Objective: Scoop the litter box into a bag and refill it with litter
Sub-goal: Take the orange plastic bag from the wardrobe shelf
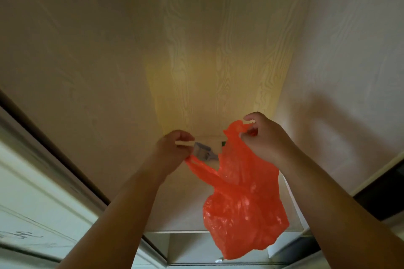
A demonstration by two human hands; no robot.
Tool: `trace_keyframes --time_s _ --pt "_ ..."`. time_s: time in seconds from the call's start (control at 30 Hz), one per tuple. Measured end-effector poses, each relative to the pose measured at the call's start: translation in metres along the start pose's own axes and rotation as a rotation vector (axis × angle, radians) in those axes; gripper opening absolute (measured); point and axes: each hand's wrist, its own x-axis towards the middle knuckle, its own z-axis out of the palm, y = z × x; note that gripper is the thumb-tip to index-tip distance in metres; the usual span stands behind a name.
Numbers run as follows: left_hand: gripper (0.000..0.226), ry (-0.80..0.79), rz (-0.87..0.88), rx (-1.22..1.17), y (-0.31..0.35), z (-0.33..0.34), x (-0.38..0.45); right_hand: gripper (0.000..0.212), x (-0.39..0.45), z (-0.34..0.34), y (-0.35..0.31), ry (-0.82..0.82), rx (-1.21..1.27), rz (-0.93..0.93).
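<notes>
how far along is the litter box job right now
Done: the orange bag hangs bulging at the bottom, so something seems to be inside. In hand: left hand and right hand each pinch a handle. Left: no litter box is in view, so scooping and refilling cannot be confirmed.

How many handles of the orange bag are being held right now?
2. The left hand pinches one handle of the orange bag, stretched out to the left; the right hand pinches the other, raised at the top.
</notes>
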Motion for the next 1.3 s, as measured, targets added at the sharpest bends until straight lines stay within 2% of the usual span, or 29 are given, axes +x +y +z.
trace_keyframes --time_s 0.1,0.2,0.27,0.37,0.47,0.67,0.77,0.9,0.97,1.03,1.2,1.23,1.3 --pt "0.025 0.087 0.087 -0.142 0.032 -0.004 0.0 0.035 0.001 -0.001 -0.005 -0.035 0.307 0.078" --pt "0.027 0.021 0.161 -0.239 0.064 -0.002 -0.008 0.044 0.003 0.002 -0.009 -0.054 0.703 0.088" --pt "0.032 -0.041 0.217 -0.251 0.078 0.001 -0.015 0.046 0.001 0.0 -0.014 -0.093 0.807 0.038" --pt "0.033 -0.093 0.294 -0.25 0.09 0.006 -0.02 0.026 0.0 -0.003 -0.02 -0.109 0.688 -0.045" --pt "0.03 -0.091 0.324 -0.228 0.097 0.006 -0.023 0.007 0.001 -0.009 -0.026 -0.058 0.654 -0.073" --pt "0.024 -0.029 0.4 -0.301 0.116 -0.003 -0.023 0.02 -0.002 -0.025 -0.049 0.017 0.407 -0.179" --pt "0.021 -0.068 0.429 -0.367 0.127 -0.008 -0.026 0.017 -0.005 -0.027 -0.06 -0.052 0.506 -0.211" --pt "0.024 -0.088 0.465 -0.402 0.136 -0.012 -0.028 0.021 -0.011 -0.034 -0.069 -0.28 0.583 -0.274" --pt "0.022 -0.106 0.467 -0.479 0.14 -0.016 -0.029 0.016 -0.012 -0.034 -0.072 -0.26 0.489 -0.285" --pt "0.02 -0.138 0.467 -0.517 0.143 -0.018 -0.032 0.025 -0.012 -0.034 -0.074 -0.193 0.435 -0.282" --pt "0.023 -0.116 0.547 -0.406 0.133 -0.022 -0.034 0.024 -0.012 -0.03 -0.076 -0.126 0.433 -0.283" --pt "0.028 -0.115 0.561 -0.347 0.125 -0.024 -0.032 0.022 -0.011 -0.03 -0.075 -0.121 0.458 -0.275" --pt "0.056 -0.204 0.519 -0.155 0.1 -0.03 -0.027 0.017 -0.009 -0.03 -0.071 -0.1 0.52 -0.248"
